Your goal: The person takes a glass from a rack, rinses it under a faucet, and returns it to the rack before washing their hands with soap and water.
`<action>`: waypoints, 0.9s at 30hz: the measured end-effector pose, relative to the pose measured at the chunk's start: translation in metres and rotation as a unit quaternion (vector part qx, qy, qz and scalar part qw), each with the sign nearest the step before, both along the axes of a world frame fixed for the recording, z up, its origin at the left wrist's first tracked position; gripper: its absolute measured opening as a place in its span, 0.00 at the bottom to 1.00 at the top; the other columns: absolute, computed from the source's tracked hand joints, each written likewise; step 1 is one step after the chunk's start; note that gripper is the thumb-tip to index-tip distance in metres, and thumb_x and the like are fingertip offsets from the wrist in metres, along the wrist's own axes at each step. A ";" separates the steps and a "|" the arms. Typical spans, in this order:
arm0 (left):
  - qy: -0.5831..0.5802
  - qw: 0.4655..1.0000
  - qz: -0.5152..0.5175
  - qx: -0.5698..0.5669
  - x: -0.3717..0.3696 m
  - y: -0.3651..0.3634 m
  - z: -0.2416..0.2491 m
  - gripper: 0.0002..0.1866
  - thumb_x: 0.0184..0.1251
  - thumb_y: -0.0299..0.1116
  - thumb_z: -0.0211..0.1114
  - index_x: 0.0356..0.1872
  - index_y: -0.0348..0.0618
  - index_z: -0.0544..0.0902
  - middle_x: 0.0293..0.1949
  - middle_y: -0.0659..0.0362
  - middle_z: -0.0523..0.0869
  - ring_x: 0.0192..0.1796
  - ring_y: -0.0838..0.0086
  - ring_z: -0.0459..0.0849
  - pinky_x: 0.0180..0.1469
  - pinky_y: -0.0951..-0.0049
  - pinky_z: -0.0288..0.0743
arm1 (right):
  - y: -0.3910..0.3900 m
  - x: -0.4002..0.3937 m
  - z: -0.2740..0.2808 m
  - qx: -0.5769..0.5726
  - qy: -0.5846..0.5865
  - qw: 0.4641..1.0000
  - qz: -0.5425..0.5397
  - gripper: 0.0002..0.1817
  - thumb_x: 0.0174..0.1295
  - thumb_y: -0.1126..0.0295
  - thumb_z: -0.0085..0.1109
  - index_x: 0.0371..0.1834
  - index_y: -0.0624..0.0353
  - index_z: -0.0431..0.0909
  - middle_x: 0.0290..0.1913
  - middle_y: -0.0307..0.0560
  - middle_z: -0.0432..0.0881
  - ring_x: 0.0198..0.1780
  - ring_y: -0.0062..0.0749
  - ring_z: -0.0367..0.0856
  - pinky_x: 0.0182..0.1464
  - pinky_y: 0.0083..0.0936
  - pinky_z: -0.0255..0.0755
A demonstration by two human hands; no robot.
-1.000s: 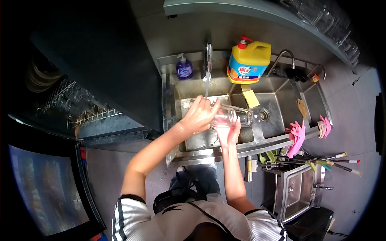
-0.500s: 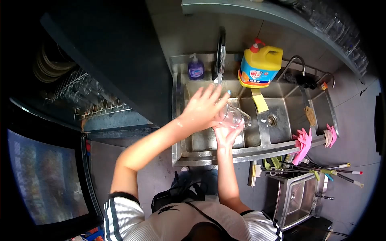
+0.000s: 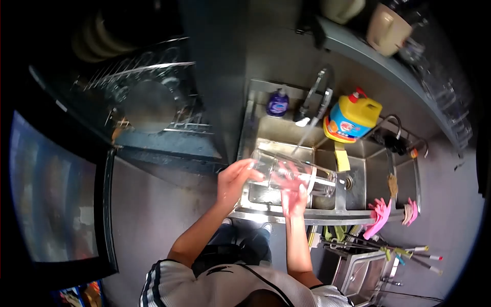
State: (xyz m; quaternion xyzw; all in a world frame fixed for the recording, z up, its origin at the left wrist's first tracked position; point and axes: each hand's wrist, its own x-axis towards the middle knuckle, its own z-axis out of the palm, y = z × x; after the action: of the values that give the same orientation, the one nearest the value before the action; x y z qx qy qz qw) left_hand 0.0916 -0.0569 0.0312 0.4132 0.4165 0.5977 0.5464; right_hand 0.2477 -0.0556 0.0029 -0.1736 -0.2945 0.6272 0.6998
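A clear glass pitcher [image 3: 268, 171] is tilted on its side above the left sink basin, its wide mouth toward the left. My right hand [image 3: 294, 199] holds it from below, with fingers visible through the glass. At the mouth end, my left hand [image 3: 235, 181] has its curled fingers and thumb against the rim. Behind the pitcher, a faucet [image 3: 324, 102] has its spout head over the basin, and a thin stream appears to run down from it.
Behind the basins stand a purple soap bottle [image 3: 277, 104] and a yellow detergent jug [image 3: 352, 118]. A yellow sponge [image 3: 342, 160] lies on the basin divider. Pink gloves [image 3: 379, 217] hang over the front edge. A shelf [image 3: 378, 56] with cups is overhead, a glass rack [image 3: 186, 125] at left.
My left hand has moved from over the pitcher down to its left end. The pitcher is now more level, and the view has shifted toward the left.
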 end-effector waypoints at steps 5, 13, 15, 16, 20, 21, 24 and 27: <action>-0.043 0.993 0.107 0.011 -0.089 -0.043 0.000 0.12 0.64 0.27 0.51 0.44 0.30 0.74 0.25 0.56 0.80 0.30 0.77 0.79 0.39 0.78 0.71 | -0.029 -0.090 0.022 0.104 -0.077 0.991 0.038 0.46 0.42 0.67 0.67 0.64 0.36 0.47 0.65 0.59 0.50 0.65 0.57 0.51 0.58 0.61 0.54; -0.165 0.974 0.147 0.058 -0.171 0.009 0.006 0.16 0.67 0.33 0.50 0.48 0.31 0.72 0.30 0.63 0.75 0.31 0.83 0.72 0.36 0.82 0.67 | 0.003 -0.189 0.049 0.222 -0.478 0.841 -0.120 0.39 0.42 0.58 0.66 0.57 0.64 0.60 0.59 0.53 0.61 0.61 0.37 0.60 0.62 0.29 0.53; -0.191 0.965 0.177 0.015 -0.172 0.040 0.012 0.16 0.66 0.34 0.52 0.46 0.31 0.74 0.33 0.62 0.77 0.34 0.81 0.75 0.39 0.83 0.71 | 0.018 -0.209 0.049 0.221 -0.518 0.804 -0.191 0.37 0.43 0.56 0.65 0.54 0.64 0.62 0.58 0.55 0.62 0.60 0.40 0.62 0.61 0.31 0.56; -0.157 0.971 0.179 0.015 -0.175 0.055 0.010 0.15 0.65 0.34 0.54 0.44 0.31 0.76 0.35 0.61 0.78 0.36 0.80 0.77 0.41 0.81 0.72 | 0.025 -0.219 0.048 0.231 -0.505 0.803 -0.215 0.36 0.44 0.55 0.64 0.53 0.64 0.62 0.57 0.55 0.63 0.60 0.42 0.63 0.60 0.33 0.58; -0.056 0.991 0.118 0.021 -0.194 0.095 -0.013 0.12 0.65 0.34 0.53 0.40 0.35 0.79 0.32 0.63 0.78 0.33 0.83 0.75 0.36 0.82 0.69 | 0.051 -0.241 0.057 0.304 -0.400 0.831 -0.238 0.40 0.41 0.59 0.69 0.56 0.61 0.58 0.61 0.55 0.57 0.63 0.45 0.58 0.60 0.38 0.60; -0.013 0.992 0.120 0.042 -0.195 0.102 -0.016 0.12 0.65 0.35 0.52 0.37 0.36 0.79 0.29 0.64 0.77 0.31 0.83 0.73 0.33 0.83 0.67 | 0.052 -0.244 0.061 0.291 -0.396 0.841 -0.224 0.40 0.40 0.61 0.69 0.56 0.61 0.58 0.61 0.55 0.57 0.63 0.45 0.58 0.61 0.37 0.59; 0.077 0.989 0.113 0.055 -0.199 0.115 -0.025 0.12 0.63 0.32 0.51 0.25 0.37 0.77 0.18 0.64 0.75 0.25 0.83 0.71 0.27 0.79 0.66 | 0.056 -0.245 0.067 0.253 -0.449 0.833 -0.201 0.40 0.36 0.76 0.67 0.56 0.60 0.56 0.61 0.54 0.56 0.61 0.42 0.61 0.61 0.32 0.60; 0.111 0.987 0.096 0.071 -0.198 0.116 -0.020 0.10 0.60 0.27 0.49 0.22 0.37 0.77 0.19 0.59 0.79 0.24 0.79 0.76 0.28 0.76 0.68 | 0.067 -0.244 0.066 0.261 -0.476 0.811 -0.218 0.39 0.35 0.80 0.65 0.55 0.60 0.55 0.61 0.53 0.57 0.59 0.40 0.64 0.61 0.31 0.60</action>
State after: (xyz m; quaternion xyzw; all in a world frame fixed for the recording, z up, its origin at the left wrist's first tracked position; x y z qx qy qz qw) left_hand -0.1063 0.0593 0.0111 0.4725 0.4686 0.6264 0.4060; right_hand 0.0041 0.0111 0.0688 -0.3209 -0.6975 0.1972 0.6096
